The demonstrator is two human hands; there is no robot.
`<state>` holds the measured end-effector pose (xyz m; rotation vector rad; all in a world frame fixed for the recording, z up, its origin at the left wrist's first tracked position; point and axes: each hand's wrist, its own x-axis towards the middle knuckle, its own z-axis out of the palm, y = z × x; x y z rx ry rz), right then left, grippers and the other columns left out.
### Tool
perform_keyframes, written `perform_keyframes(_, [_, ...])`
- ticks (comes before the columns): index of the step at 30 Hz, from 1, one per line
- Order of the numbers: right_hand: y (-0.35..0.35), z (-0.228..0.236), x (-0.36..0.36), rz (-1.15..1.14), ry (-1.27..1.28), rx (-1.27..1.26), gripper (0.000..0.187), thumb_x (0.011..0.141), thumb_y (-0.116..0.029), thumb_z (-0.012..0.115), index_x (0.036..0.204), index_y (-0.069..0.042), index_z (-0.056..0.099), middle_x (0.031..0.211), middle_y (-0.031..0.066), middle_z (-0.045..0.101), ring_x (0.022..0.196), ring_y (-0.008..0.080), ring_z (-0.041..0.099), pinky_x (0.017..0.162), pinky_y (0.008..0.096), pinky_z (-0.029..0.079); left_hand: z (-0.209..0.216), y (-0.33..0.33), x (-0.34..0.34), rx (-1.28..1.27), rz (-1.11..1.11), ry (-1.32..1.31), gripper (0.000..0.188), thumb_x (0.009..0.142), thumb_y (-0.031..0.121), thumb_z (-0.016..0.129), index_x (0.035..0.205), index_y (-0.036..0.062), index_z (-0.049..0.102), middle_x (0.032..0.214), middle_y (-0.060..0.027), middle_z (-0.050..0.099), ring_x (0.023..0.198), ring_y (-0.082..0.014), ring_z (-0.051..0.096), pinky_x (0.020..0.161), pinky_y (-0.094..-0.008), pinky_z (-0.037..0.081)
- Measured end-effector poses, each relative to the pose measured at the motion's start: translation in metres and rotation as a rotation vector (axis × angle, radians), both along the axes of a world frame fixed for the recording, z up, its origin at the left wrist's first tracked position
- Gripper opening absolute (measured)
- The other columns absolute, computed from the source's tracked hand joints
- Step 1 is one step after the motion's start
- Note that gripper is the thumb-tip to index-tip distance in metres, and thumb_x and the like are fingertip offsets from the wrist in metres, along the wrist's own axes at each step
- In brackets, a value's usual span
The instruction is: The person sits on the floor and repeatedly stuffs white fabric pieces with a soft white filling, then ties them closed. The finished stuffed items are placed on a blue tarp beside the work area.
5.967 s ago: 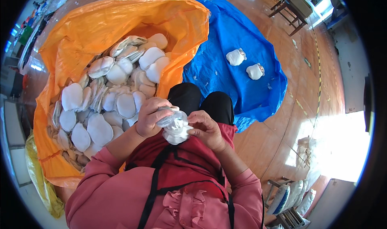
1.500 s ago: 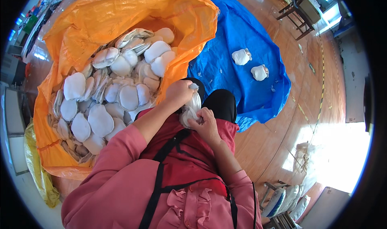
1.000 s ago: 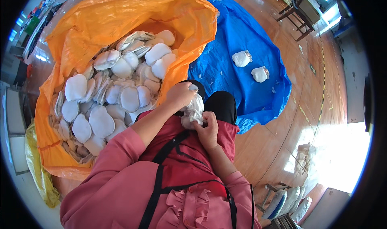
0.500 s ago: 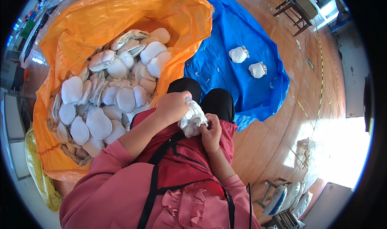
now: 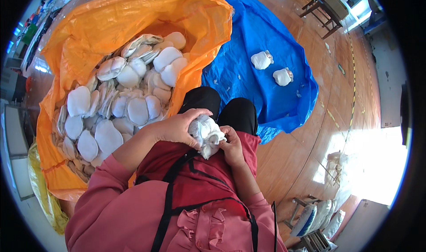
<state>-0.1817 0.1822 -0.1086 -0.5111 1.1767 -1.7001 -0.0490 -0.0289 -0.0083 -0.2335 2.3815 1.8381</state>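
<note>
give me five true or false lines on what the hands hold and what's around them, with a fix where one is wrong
1. The left hand and the right hand are both on one white bundle. True.
2. The open orange sack lies to the left of the blue sheet. True.
3. Five bundles lie on the blue sheet. False: two wrapped bundles lie there.
4. The orange sack holds a pile of green bottles. False: it holds a heap of pale, flat, rounded pads.
5. A wooden chair stands toward the upper right of the picture. True.
</note>
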Motion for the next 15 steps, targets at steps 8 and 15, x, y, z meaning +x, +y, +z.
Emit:
perform_keyframes(8, [-0.001, 0.019, -0.009, 0.234, -0.044, 0.033, 0.037, 0.08, 0.001, 0.07, 0.112, -0.008, 0.052, 0.111, 0.0005, 0.056, 0.104, 0.0126, 0.055, 0.093, 0.0277, 0.044, -0.007, 0.007, -0.006, -0.128, -0.014, 0.087, 0.062, 0.067, 0.019, 0.09, 0.12, 0.0063, 0.059, 0.113, -0.0076, 0.057, 0.11, -0.0249, 0.057, 0.095, -0.0347, 0.046])
perform_keyframes(15, [-0.001, 0.033, -0.03, 0.444, -0.169, 0.105, 0.04, 0.081, -0.016, 0.082, 0.106, -0.009, 0.051, 0.098, 0.0009, 0.058, 0.091, 0.0116, 0.058, 0.077, 0.0269, 0.048, -0.004, 0.004, -0.016, -0.198, -0.02, -0.018, 0.04, 0.073, 0.019, 0.087, 0.104, 0.0054, 0.065, 0.099, -0.005, 0.059, 0.097, -0.0206, 0.06, 0.082, -0.0319, 0.048])
